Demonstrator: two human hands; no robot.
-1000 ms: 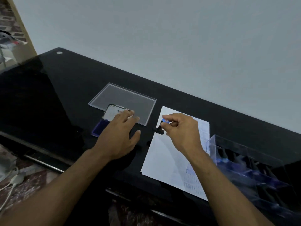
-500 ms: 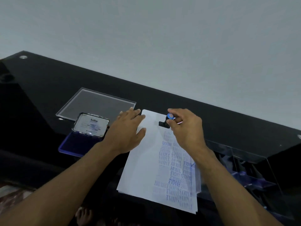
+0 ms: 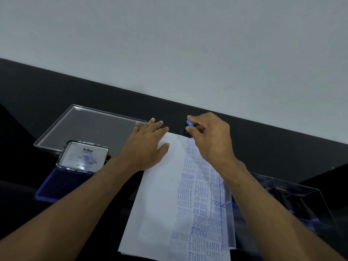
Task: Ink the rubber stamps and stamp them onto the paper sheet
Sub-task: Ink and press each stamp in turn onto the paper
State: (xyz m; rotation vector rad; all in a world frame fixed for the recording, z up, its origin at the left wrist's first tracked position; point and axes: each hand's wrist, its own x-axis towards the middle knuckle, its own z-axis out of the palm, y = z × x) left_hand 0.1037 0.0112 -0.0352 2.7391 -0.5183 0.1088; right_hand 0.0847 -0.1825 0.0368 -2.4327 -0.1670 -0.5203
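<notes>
A white paper sheet (image 3: 158, 200) lies on the black table, its right half covered in blue prints reading SAMPLE, AIR MAIL, FRAGILE, AMENDED. My left hand (image 3: 145, 147) rests flat, fingers straight, on the sheet's far left corner. My right hand (image 3: 211, 138) pinches a small black rubber stamp with a blue cap (image 3: 188, 125) at the sheet's far edge; the stamp's base is mostly hidden by my fingers. An open ink pad (image 3: 64, 182) with a blue pad and raised silver Artline lid sits to the left.
A clear acrylic lid (image 3: 84, 125) lies flat behind the ink pad. A clear plastic box (image 3: 301, 200) holding several stamps stands at the right, touching the paper's edge. A pale wall rises behind the black table (image 3: 37, 87).
My left hand left the ink pad and came to the paper's far left corner. My right hand carried the stamp from the sheet's left edge to its far edge. The view shifted right.
</notes>
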